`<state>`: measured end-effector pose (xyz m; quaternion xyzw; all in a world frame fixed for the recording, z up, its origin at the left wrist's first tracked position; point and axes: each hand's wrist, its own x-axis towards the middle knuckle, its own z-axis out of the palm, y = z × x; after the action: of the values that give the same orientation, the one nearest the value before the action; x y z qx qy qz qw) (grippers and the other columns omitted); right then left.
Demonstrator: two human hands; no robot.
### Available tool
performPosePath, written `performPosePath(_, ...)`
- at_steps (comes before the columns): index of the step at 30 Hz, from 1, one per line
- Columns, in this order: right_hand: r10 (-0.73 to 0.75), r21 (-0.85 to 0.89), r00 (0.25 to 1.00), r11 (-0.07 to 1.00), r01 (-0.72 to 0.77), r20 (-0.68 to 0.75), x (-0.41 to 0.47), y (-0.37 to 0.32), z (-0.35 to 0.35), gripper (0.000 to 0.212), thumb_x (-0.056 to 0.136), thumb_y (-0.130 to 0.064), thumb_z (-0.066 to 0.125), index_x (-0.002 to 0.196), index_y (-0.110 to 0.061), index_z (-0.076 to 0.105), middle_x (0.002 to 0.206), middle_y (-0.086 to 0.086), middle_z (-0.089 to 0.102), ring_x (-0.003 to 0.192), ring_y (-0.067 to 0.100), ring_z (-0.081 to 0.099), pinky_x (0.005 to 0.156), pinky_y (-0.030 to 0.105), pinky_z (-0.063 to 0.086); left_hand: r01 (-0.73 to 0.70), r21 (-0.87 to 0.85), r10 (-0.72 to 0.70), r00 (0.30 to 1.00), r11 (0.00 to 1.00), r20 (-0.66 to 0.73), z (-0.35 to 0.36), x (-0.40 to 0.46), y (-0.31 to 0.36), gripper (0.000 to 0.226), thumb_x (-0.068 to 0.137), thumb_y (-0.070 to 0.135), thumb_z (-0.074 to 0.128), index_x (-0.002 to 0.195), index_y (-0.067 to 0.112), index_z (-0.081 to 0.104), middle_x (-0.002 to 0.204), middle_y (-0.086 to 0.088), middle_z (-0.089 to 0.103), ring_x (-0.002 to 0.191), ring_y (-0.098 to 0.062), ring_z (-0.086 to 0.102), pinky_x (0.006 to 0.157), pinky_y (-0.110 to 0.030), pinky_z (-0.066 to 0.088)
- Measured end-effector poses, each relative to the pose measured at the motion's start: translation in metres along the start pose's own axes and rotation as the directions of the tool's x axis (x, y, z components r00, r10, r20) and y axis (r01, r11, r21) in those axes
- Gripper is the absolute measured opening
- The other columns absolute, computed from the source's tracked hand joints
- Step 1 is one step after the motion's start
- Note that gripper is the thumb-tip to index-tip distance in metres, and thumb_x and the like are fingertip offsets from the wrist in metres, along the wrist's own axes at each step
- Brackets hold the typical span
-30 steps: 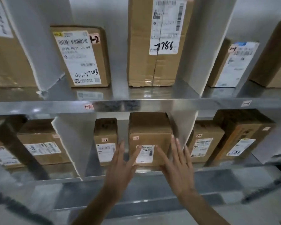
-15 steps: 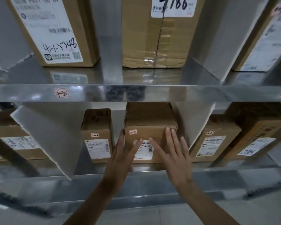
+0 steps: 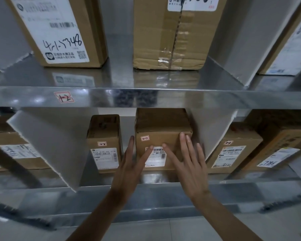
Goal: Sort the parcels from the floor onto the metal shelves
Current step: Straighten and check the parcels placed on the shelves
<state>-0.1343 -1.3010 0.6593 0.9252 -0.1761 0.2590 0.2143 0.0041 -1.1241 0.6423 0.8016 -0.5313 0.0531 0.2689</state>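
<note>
A brown cardboard parcel (image 3: 162, 124) with a white label and a small "2-2" tag stands on the lower metal shelf (image 3: 163, 186), in the middle bay. My left hand (image 3: 130, 164) reaches to its front left corner with straight fingers, the thumb lying on the label. My right hand (image 3: 188, 160) lies flat on the parcel's front right, fingers straight and spread. Neither hand grips anything.
A narrower parcel (image 3: 104, 143) stands just left of it. Grey divider sheets (image 3: 47, 145) lean on both sides of the bay. More parcels (image 3: 233, 148) fill the right bay and the upper shelf (image 3: 146, 96), tagged "1-2". Tiled floor lies below.
Both hands have moved forward from in front of the shelf onto the middle parcel's front face. The camera has come closer and tilted down.
</note>
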Motion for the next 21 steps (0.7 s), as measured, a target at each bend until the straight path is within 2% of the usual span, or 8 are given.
performPosePath(1, 0.001, -0.007, 1.000, 1.000, -0.001, -0.005, -0.001, 0.000, -0.002, 0.124, 0.062, 0.012, 0.082, 0.163, -0.033, 0.026, 0.171, 0.023, 0.004, 0.159, 0.036, 0.010, 0.129, 0.048, -0.004, 0.001, 0.002, -0.001, 0.998, 1.000, -0.064, 0.000, 0.000, 0.001, 0.079, 0.097, 0.020, 0.065, 0.160, 0.038, 0.021, 0.170, -0.010, 0.005, 0.155, -0.030, 0.017, 0.086, -0.013, 0.047)
performPosePath(3, 0.000, -0.024, 1.000, 1.000, -0.001, -0.026, -0.004, -0.004, -0.008, 0.119, 0.068, 0.015, 0.074, 0.164, -0.032, 0.023, 0.171, 0.022, 0.006, 0.158, 0.036, 0.013, 0.129, 0.049, 0.001, 0.021, 0.019, -0.019, 0.992, 1.000, -0.123, 0.001, -0.008, -0.003, 0.093, 0.088, 0.009, 0.075, 0.161, 0.032, 0.021, 0.168, -0.018, 0.007, 0.148, -0.035, 0.034, 0.076, -0.004, 0.038)
performPosePath(6, -0.014, -0.017, 0.999, 1.000, 0.013, -0.051, -0.009, -0.014, -0.019, 0.109, 0.074, 0.014, 0.062, 0.165, -0.030, 0.021, 0.172, 0.018, 0.010, 0.159, 0.035, 0.013, 0.129, 0.050, 0.005, 0.033, 0.043, -0.026, 0.988, 0.999, -0.150, -0.012, -0.019, 0.004, 0.096, 0.085, 0.013, 0.079, 0.160, 0.032, 0.022, 0.168, -0.018, 0.013, 0.131, -0.033, 0.056, 0.073, -0.015, 0.050)
performPosePath(9, -0.016, 0.035, 1.000, 0.999, 0.017, -0.020, -0.012, -0.032, -0.034, 0.107, 0.077, -0.004, 0.081, 0.164, -0.029, 0.025, 0.172, 0.015, 0.016, 0.158, 0.033, 0.017, 0.128, 0.052, 0.011, 0.008, 0.101, 0.010, 0.984, 0.995, -0.177, -0.025, -0.035, 0.004, 0.086, 0.088, 0.018, 0.075, 0.159, 0.027, 0.027, 0.166, -0.017, 0.018, 0.134, -0.034, 0.053, 0.086, -0.031, 0.060)
performPosePath(12, -0.050, 0.073, 0.999, 0.996, 0.050, -0.013, -0.013, -0.056, -0.048, 0.096, 0.082, -0.028, 0.086, 0.162, -0.030, 0.033, 0.169, 0.015, 0.024, 0.156, 0.034, 0.026, 0.126, 0.053, 0.017, 0.056, 0.151, -0.024, 0.978, 0.987, -0.206, -0.042, -0.054, -0.003, 0.067, 0.094, 0.032, 0.064, 0.153, 0.024, 0.035, 0.160, -0.016, 0.025, 0.135, -0.042, 0.051, 0.096, -0.048, 0.055)
performPosePath(15, -0.070, 0.119, 0.997, 0.990, 0.071, -0.009, -0.010, -0.083, -0.056, 0.093, 0.085, -0.038, 0.084, 0.162, -0.031, 0.032, 0.168, 0.017, 0.026, 0.156, 0.035, 0.025, 0.125, 0.053, 0.021, 0.101, 0.166, -0.055, 0.963, 0.981, -0.263, -0.052, -0.074, -0.020, 0.068, 0.089, 0.033, 0.069, 0.150, 0.025, 0.040, 0.155, -0.022, 0.039, 0.134, -0.040, 0.051, 0.097, -0.047, 0.053)
performPosePath(18, -0.073, 0.142, 0.997, 0.987, 0.070, 0.015, -0.005, -0.105, -0.058, 0.100, 0.082, -0.040, 0.085, 0.163, -0.032, 0.027, 0.169, 0.020, 0.024, 0.157, 0.035, 0.021, 0.126, 0.053, 0.016, 0.144, 0.146, -0.099, 0.955, 0.979, -0.278, -0.058, -0.088, -0.037, 0.089, 0.081, 0.027, 0.082, 0.155, 0.029, 0.032, 0.159, -0.021, 0.033, 0.140, -0.039, 0.045, 0.099, -0.048, 0.053)
performPosePath(21, -0.086, 0.156, 0.996, 0.984, 0.083, 0.008, 0.001, -0.120, -0.058, 0.107, 0.080, -0.042, 0.086, 0.165, -0.031, 0.022, 0.168, 0.020, 0.023, 0.157, 0.034, 0.020, 0.127, 0.051, 0.011, 0.150, 0.188, -0.095, 0.957, 0.971, -0.274, -0.057, -0.095, -0.049, 0.096, 0.075, 0.024, 0.087, 0.155, 0.025, 0.033, 0.158, -0.024, 0.032, 0.139, -0.044, 0.044, 0.098, -0.050, 0.050)
